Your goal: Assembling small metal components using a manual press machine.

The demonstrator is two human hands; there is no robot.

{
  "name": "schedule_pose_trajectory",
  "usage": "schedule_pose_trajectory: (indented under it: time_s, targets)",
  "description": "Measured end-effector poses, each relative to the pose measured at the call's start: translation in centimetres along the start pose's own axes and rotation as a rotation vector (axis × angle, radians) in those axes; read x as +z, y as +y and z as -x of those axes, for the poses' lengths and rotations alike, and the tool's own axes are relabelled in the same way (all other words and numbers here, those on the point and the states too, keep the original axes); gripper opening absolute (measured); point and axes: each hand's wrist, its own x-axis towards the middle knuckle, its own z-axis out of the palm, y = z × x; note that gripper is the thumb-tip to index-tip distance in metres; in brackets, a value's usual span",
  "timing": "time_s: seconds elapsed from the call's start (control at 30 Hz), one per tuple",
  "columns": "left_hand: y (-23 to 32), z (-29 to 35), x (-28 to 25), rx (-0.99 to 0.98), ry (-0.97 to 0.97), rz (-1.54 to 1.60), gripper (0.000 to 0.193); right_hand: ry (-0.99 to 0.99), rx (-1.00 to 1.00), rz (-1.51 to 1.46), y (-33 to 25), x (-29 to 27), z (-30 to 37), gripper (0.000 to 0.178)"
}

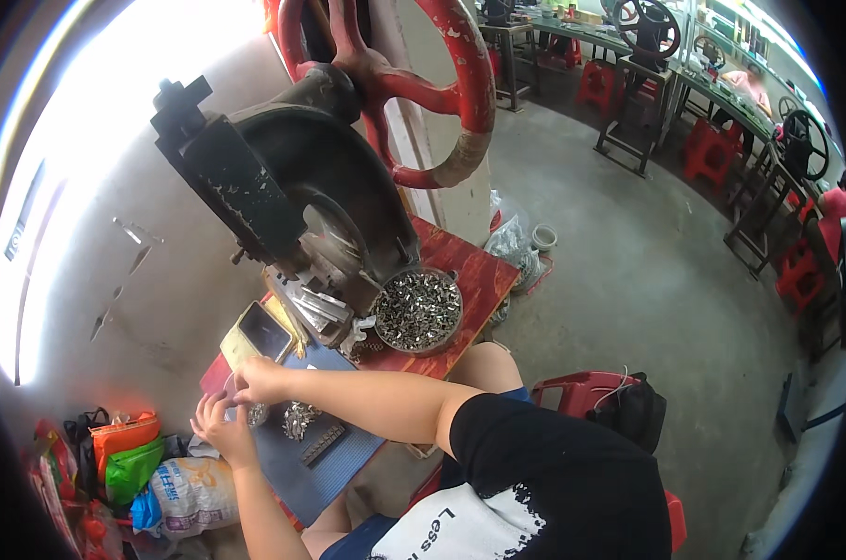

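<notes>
Fingers (206, 407) nearly meeting at the left edge of a blue ribbed mat (348, 471)

The left hand (225, 429) is raised with its fingers bent and slightly spread; the right hand (260, 380) bends down to it, fingertips close to the left ones. Whether either set is clamped on anything, I cannot tell. Just beside the hands, on the mat, lie a small silvery cluster (257, 413) and a loose heap of shiny metal pieces (299, 420), with a dark grey notched bar (323, 445) nearer the body.

Beyond the mat, the red, worn wooden counter (486, 276) carries a black cast-metal press (344, 177) with a large red handwheel (372, 70), and a round tub brimming with small metal parts (418, 311). A dark-screened, rectangular device (266, 331) lies near the right hand.

On the left, a pale wall (133, 308) and a white printed sack (194, 495) crowd the hands' side. Strips of bare mat separate heap and bar; a strip of red board runs from tub to right edge. Past that edge, grey concrete floor (591, 243) opens wide toward distant red plastic stools (708, 149) and green-topped workbenches (736, 107).
</notes>
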Motion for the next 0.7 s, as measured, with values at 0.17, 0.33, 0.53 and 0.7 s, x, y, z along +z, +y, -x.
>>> schedule_pose_trajectory:
  time_s: [0.17, 0.33, 0.53, 0.7]
  targets:
    - [1.1, 1.8, -2.2, 0.077, 0.011, 0.036, 0.029, 0.216, -0.179, 0.057, 0.9, 1.7, -0.5, 0.020]
    - [3.2, 8.6, -4.3, -0.111, 0.009, 0.332, 0.030, 0.214, -0.128, 0.188, 2.0, 1.5, -0.9, 0.021]
    - [4.0, 13.6, -5.2, -0.333, -0.154, 0.419, 0.037, 0.247, -0.202, 0.330, 0.2, 2.2, -0.5, 0.017]
    - [4.4, 13.6, -5.4, -0.252, -0.260, 0.401, 0.030, 0.078, -0.244, 0.296, -2.9, 2.3, 1.3, 0.019]
